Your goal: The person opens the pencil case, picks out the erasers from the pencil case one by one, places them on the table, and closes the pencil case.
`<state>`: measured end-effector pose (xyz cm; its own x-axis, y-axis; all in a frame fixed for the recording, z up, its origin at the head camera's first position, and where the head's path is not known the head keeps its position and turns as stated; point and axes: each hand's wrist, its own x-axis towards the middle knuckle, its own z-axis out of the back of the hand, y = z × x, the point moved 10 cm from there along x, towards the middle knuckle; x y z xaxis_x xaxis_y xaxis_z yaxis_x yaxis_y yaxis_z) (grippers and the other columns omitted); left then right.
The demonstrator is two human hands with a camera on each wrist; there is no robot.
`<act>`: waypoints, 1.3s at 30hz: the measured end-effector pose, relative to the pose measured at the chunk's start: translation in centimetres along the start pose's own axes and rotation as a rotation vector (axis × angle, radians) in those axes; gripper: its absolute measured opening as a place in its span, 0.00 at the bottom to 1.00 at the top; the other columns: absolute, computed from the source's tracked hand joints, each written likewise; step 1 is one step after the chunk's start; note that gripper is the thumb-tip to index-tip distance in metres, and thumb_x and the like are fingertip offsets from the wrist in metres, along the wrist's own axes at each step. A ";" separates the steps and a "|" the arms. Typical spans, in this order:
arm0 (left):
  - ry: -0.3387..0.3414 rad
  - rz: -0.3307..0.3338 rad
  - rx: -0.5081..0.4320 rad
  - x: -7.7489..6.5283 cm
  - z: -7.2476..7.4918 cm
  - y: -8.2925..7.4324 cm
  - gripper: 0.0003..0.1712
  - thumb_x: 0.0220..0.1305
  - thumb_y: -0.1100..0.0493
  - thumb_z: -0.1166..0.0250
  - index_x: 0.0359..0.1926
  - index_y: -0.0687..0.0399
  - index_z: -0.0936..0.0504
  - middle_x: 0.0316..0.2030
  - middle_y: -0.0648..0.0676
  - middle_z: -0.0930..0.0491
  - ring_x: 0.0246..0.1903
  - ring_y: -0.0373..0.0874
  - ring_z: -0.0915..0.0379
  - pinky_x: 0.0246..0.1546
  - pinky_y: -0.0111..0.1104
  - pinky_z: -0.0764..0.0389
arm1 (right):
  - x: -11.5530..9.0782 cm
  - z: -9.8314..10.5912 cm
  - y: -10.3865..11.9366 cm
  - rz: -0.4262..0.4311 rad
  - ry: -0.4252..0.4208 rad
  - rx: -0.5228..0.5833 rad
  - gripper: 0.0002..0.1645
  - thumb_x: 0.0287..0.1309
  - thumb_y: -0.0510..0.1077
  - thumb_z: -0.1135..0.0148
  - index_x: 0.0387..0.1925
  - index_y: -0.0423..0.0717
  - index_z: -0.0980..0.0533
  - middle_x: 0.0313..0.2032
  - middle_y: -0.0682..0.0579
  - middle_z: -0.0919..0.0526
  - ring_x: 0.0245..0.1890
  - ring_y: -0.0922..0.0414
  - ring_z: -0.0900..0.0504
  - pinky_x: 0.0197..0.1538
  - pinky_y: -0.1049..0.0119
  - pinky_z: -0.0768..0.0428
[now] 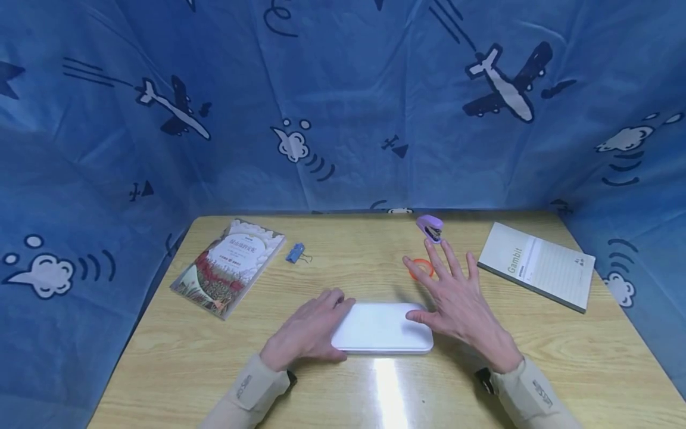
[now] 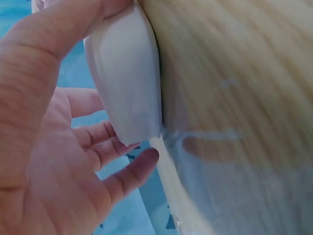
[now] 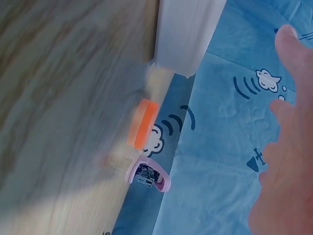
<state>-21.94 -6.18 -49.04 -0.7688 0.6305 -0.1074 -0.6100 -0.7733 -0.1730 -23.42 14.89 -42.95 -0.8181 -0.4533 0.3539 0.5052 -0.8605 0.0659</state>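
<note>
A white rectangular case (image 1: 383,326) with rounded corners lies flat on the table in front of me; its end fills the upper part of the left wrist view. My left hand (image 1: 306,330) grips its left end, thumb at the near edge and fingers at the far edge. Above the case's right end, my right hand (image 1: 458,301) is spread with straight fingers and holds nothing. In the right wrist view a gap shows between that hand and the case (image 3: 188,36). Beyond its fingers are an orange tape roll (image 3: 143,124) and a small purple stapler (image 3: 148,174).
A blue binder clip (image 1: 295,252) lies at the back left, beside a book (image 1: 229,268) with an illustrated cover. On the right is a Gambit notebook (image 1: 538,266). Blue patterned cloth (image 1: 343,107) hangs behind the wooden table (image 1: 177,363) and along its sides.
</note>
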 end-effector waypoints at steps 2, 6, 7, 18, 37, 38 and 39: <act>-0.002 -0.005 -0.023 0.0 0.1 0.0 0.66 0.39 0.33 0.20 0.77 0.51 0.38 0.61 0.52 0.30 0.55 0.42 0.32 0.55 0.34 0.20 | 0.0 0.0 0.0 0.003 -0.001 0.000 0.61 0.44 0.82 0.37 0.78 0.69 0.43 0.81 0.40 0.54 0.82 0.41 0.65 0.70 0.18 0.56; 0.012 -0.004 -0.075 0.2 0.2 0.4 0.66 0.40 0.34 0.20 0.77 0.53 0.38 0.64 0.52 0.30 0.59 0.43 0.31 0.62 0.36 0.21 | 0.0 0.0 0.3 0.008 0.003 0.011 0.61 0.45 0.83 0.39 0.78 0.67 0.43 0.81 0.41 0.54 0.82 0.39 0.63 0.69 0.18 0.55; 0.015 -0.002 -0.088 0.2 0.2 0.5 0.65 0.41 0.34 0.21 0.77 0.54 0.37 0.65 0.53 0.29 0.61 0.44 0.31 0.64 0.36 0.22 | 0.0 0.0 0.4 0.007 0.008 0.019 0.61 0.46 0.82 0.39 0.79 0.67 0.44 0.81 0.41 0.55 0.82 0.39 0.63 0.69 0.18 0.55; -0.012 0.010 -0.209 0.1 1.3 1.8 0.54 0.47 0.33 0.23 0.70 0.56 0.28 0.68 0.56 0.27 0.66 0.51 0.28 0.68 0.43 0.25 | 0.1 -0.5 3.6 0.057 0.051 0.134 0.62 0.46 0.79 0.35 0.79 0.64 0.44 0.81 0.43 0.52 0.81 0.36 0.59 0.71 0.20 0.59; -0.083 -0.087 -0.347 0.3 2.1 2.4 0.31 0.55 0.34 0.27 0.55 0.45 0.17 0.45 0.42 0.15 0.38 0.34 0.25 0.37 0.25 0.23 | -0.7 -0.8 9.1 0.382 -0.027 0.170 0.22 0.53 0.57 0.26 0.47 0.52 0.15 0.50 0.53 0.10 0.50 0.55 0.12 0.54 0.52 0.16; -0.086 -0.089 -0.350 0.3 2.1 2.5 0.30 0.56 0.34 0.27 0.54 0.44 0.17 0.44 0.41 0.16 0.37 0.34 0.25 0.36 0.24 0.24 | -0.7 -0.7 9.2 0.384 -0.034 0.175 0.20 0.53 0.57 0.26 0.44 0.52 0.15 0.49 0.53 0.10 0.47 0.56 0.11 0.50 0.56 0.14; -0.088 -0.089 -0.355 0.3 2.1 2.5 0.29 0.56 0.35 0.27 0.53 0.43 0.17 0.43 0.40 0.16 0.37 0.33 0.26 0.36 0.24 0.24 | -0.6 -0.6 9.2 0.382 -0.040 0.180 0.17 0.53 0.56 0.26 0.41 0.53 0.16 0.47 0.54 0.10 0.44 0.57 0.11 0.46 0.60 0.13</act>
<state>-24.14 -8.06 -47.47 -0.7388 0.6739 0.0056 -0.5824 -0.6343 -0.5083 -18.45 7.06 -43.14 -0.5530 -0.7197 0.4198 0.8131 -0.5761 0.0835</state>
